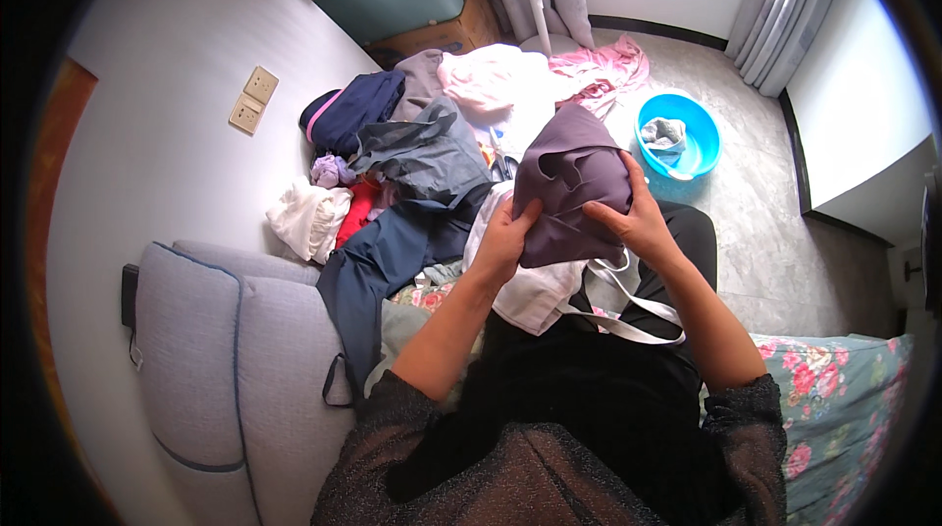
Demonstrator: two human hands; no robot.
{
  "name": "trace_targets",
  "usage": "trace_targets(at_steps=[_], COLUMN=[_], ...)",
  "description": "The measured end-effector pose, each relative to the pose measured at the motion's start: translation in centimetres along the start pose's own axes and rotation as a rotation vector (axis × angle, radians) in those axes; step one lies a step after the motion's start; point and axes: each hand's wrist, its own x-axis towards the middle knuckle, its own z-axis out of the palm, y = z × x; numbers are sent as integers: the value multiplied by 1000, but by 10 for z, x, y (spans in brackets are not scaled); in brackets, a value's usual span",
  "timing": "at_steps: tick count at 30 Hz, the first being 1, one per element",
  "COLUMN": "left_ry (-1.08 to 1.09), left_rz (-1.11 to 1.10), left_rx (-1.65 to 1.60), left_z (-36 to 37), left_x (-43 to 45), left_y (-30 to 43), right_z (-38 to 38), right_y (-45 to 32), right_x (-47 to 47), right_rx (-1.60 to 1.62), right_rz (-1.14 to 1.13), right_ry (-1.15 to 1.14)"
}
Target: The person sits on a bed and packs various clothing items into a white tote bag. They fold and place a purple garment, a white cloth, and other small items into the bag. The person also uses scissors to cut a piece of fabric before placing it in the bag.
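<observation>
Between my hands is a folded purple-grey cloth [567, 224], held up above my lap. My left hand [508, 235] grips its lower left edge, thumb on top. On the opposite side my right hand [639, 220] pinches the cloth, its thumb lying across the front. A fold gapes near the cloth's middle. Beneath it, a white cloth with long straps [536, 298] drapes over my lap. Just left of the cloth, a pair of scissors [503, 164] with dark handles lies partly hidden among the fabrics.
Heaped to the left are a grey cloth [427, 151], a navy bundle [357, 110], a dark blue garment [390, 239] and pink fabric [489, 77]. A blue basin [703, 147] holding a small cloth stands on the floor at right. The grey sofa backrest [287, 349] is beside me.
</observation>
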Motion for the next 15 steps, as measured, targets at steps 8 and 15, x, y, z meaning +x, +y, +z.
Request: trace_targets(at_steps=[8,15], left_ry=[-3,63], left_rz=[-240,-118], left_rx=[-110,-189], left_z=[-12,0], left_x=[-5,-1], left_y=[19,20], right_z=[2,-10], right_y=[-23,0], right_x=[-3,17], right_rx=[168,157], right_rz=[-101,-38], right_ry=[-173,115])
